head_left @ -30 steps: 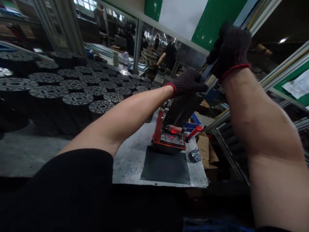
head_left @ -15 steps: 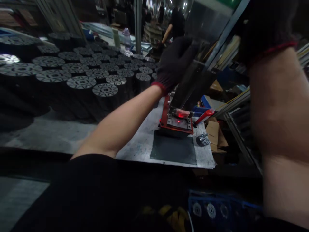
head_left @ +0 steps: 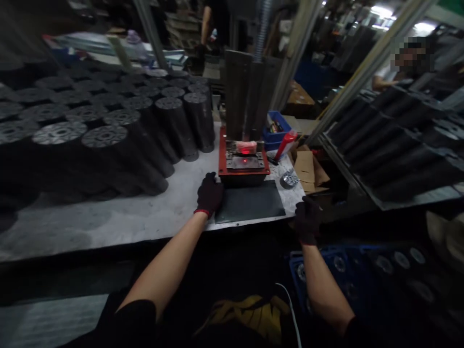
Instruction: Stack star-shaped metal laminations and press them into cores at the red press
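Observation:
My left hand [head_left: 210,193], in a dark knit glove with a red cuff, is low over the table beside the left edge of a dark flat mat [head_left: 250,202]. Its fingers look curled, with nothing visible in them. At the table's front right corner is my right hand [head_left: 307,221], gloved the same way. Its fingers are also bent in, and no object shows there. Behind the mat stands a red-framed fixture [head_left: 222,157] with a metal block lit by a red spot. A tall dark metal column [head_left: 237,96] rises behind it. A small silver finned part [head_left: 289,179] lies to the right.
Rows of tall dark cylinders [head_left: 174,123] with patterned ends fill the table's left side. A blue bin [head_left: 277,126], a red bottle [head_left: 286,145] and a cardboard box [head_left: 305,169] are at right. More cylinders [head_left: 391,140] lie stacked beyond. Other people work in the background.
Both my hands have come down from high up, the left from beside the upright column, the right from the upper right. The view has turned rightward.

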The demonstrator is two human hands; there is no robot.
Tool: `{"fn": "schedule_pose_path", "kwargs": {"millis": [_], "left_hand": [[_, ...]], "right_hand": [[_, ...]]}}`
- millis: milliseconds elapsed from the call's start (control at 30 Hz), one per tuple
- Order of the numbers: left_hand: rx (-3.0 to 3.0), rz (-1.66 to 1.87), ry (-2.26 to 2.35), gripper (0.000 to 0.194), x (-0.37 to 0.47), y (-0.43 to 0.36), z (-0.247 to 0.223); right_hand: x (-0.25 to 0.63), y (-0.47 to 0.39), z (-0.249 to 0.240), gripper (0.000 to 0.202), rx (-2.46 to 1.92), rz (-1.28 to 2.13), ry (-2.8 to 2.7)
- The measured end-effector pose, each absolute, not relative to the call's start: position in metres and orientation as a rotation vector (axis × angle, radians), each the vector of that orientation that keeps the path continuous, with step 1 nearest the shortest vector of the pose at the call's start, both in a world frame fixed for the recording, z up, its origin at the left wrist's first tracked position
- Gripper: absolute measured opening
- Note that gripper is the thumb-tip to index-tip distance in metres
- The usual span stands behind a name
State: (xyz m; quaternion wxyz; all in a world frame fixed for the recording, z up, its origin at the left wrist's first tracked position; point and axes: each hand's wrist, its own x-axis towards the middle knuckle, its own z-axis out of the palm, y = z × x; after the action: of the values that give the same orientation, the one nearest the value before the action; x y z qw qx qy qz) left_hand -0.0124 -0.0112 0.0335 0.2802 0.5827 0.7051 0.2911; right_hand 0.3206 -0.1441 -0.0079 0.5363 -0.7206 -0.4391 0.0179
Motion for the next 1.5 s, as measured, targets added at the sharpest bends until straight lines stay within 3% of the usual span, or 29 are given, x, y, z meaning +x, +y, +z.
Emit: {"fn": "schedule_pose_path", "kwargs": {"millis": [100, 267, 333, 467, 767, 933, 1133, 1300, 1400, 1500], "left_hand": [[1.592, 0.829, 1.889, 0.054, -0.008, -0.005, 0.025], [1.461, 1.043, 1.837, 0.048, -0.014, -0.014, 0.013], [1.387, 1.168, 1.901, 0.049, -0.013, -0.029, 0.008], [1.485, 1.273, 1.883, 0.048, -0.009, -0.057, -0.01], [1.594, 1.471, 1.778, 0.041, -0.013, -0.065, -0.033], [1.997, 1.423, 1.464, 0.039, -0.015, -0.079, -0.025], [1.953, 0.972, 1.243, 0.085, -0.039, -0.07, -0.009], [1.879, 0.71, 1.185, 0.142, -0.063, -0.062, 0.0], [1.961, 0.724, 1.206, 0.148, -0.052, -0.056, 0.001], [1.998, 0.723, 1.304, 0.14, -0.03, -0.05, -0.001]], "right_hand": [[0.342, -0.143, -0.019, 0.057, -1.773, 0.031, -1.054], [0.393, -0.082, -0.017, 0.126, -1.756, 0.238, -1.33], [0.401, -0.05, -0.014, 0.133, -1.783, 0.348, -1.499], [0.397, -0.015, -0.008, 0.114, -1.831, 0.397, -1.575], [0.374, -0.05, -0.003, 0.118, -1.784, 0.224, -1.451], [0.282, -0.087, -0.007, 0.116, -1.573, 0.184, -1.651], [0.152, -0.08, -0.016, 0.105, -1.623, 0.361, -1.581], [0.167, -0.114, -0.028, 0.092, -1.454, 0.646, -1.477], [0.214, -0.142, -0.027, 0.068, -1.412, 0.617, -1.5], [0.254, -0.149, -0.018, 0.052, -1.575, 0.396, -1.532]]}}
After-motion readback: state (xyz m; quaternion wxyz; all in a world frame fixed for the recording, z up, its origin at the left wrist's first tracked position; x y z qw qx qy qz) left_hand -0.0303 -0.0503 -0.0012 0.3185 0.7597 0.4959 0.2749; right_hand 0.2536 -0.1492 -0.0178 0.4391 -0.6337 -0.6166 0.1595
